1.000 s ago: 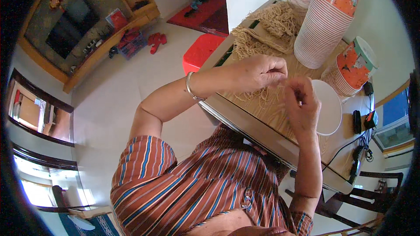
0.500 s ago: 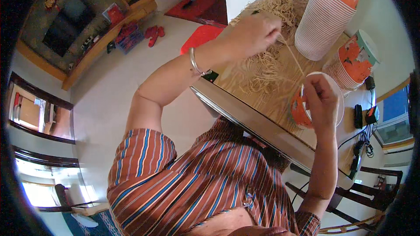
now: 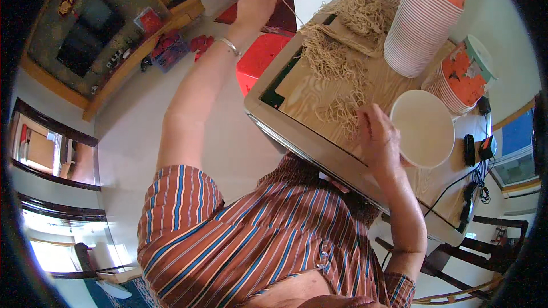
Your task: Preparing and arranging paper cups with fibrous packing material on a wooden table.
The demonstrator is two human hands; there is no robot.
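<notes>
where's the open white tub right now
In the head view, the open white tub stands right of centre on the wood-grain tabletop, just right of the right hand.

- A rust-brown shirt (image 3: pixel 257 239) with narrow stripes in blue, white and dark tones
- Loose short sleeves (image 3: pixel 180 199) in the same striped cloth
- Thin striped neckline piping (image 3: pixel 283 283)
- A small fastening (image 3: pixel 326 255) beside it, too small to make out
- A slim silver-coloured bangle (image 3: pixel 229 45) near the left hand (image 3: pixel 258 4)
</notes>
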